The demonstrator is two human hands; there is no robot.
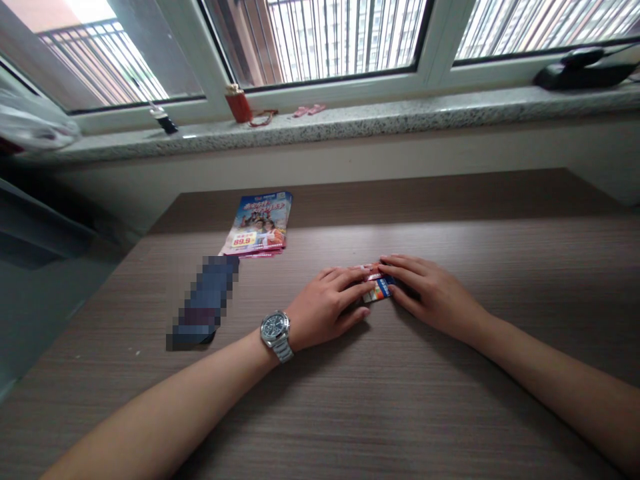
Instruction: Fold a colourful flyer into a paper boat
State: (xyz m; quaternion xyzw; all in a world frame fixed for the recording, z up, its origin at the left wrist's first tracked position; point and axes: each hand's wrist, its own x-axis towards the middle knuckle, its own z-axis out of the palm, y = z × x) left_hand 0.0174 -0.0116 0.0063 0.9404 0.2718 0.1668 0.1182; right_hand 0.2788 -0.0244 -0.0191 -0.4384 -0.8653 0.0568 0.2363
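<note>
A small piece of folded printed paper (379, 291), red along its far part and blue and white nearer me, lies on the brown wood-grain table (400, 400) between my hands. My left hand (327, 307) comes from the left, palm down, its stretched fingers resting over the paper's left side. From the right, my right hand (427, 287) lays its extended fingers on the paper's right edge. Both hands hide much of the paper. On my left wrist is a silver watch (276, 330).
A stack of colourful flyers (260, 223) lies toward the table's back left. Nearer me is a dark, pixelated flat object (205, 303). The granite windowsill (350, 127) carries a red container (239, 105), pink items (309, 111) and a black device (580, 72).
</note>
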